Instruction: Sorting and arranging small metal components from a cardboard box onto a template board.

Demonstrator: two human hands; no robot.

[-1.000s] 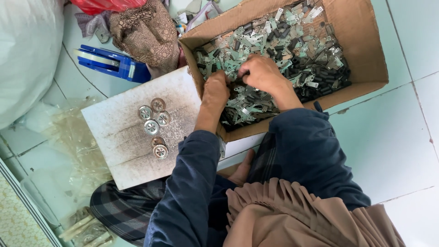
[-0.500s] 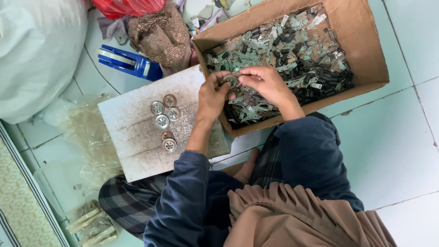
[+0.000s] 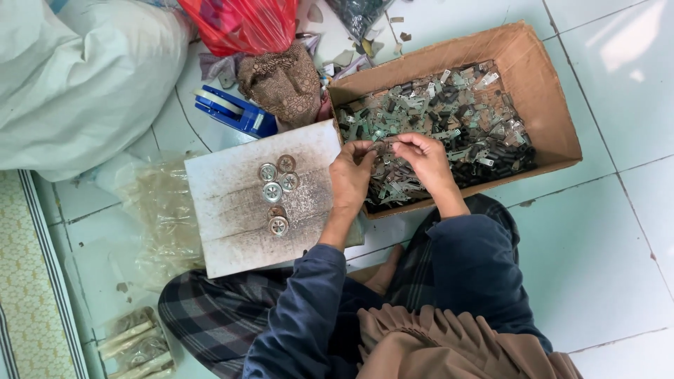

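Now, leftmost, a white sack (image 3: 77,84), then a red bag (image 3: 242,24) above a blue holder (image 3: 235,112). Over the brown box (image 3: 547,91), left hand (image 3: 349,179) and right hand (image 3: 425,158) pinch a thin metal strip (image 3: 386,142), lying crosswise, ends left and right.

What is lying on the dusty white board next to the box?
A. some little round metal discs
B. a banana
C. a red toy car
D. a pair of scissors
A: a small cluster of round metal discs lies on the white board, just left of the left hand, which meets the right hand over the cardboard box of small metal parts.
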